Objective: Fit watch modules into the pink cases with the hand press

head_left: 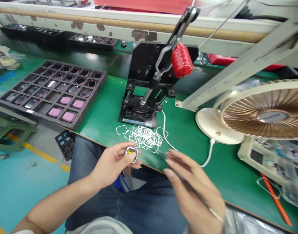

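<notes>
Head view, square case (132,151) in left hand (115,161)

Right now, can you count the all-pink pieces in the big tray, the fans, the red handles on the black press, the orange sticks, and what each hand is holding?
All-pink pieces: 4
Fan: 1
Red handle: 1
Orange stick: 1
Small case in left hand: 1
Thin dark tool in right hand: 1
Total: 9
</notes>
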Demonstrator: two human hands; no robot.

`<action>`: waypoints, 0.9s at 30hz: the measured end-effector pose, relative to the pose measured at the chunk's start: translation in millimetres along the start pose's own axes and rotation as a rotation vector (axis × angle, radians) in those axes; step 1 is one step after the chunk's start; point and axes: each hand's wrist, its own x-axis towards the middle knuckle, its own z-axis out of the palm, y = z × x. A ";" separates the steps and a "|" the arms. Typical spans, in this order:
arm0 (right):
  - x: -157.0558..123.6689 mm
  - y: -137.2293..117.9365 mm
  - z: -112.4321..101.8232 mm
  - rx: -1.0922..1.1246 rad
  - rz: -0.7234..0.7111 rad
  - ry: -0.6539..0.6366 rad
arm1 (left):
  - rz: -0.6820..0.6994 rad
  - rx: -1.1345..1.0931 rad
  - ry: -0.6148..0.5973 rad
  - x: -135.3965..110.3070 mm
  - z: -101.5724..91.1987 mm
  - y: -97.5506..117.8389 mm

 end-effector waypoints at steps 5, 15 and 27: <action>-3.6 -17.7 38.3 0.197 -0.220 -0.061 | 0.006 0.077 -0.025 -7.1 11.6 -0.8; -10.2 -10.5 46.0 0.197 -0.201 -0.084 | -0.040 0.157 -0.038 -10.9 11.9 -0.5; -13.1 -7.3 47.4 0.180 -0.212 -0.109 | -0.042 0.135 -0.024 -10.9 10.3 -1.7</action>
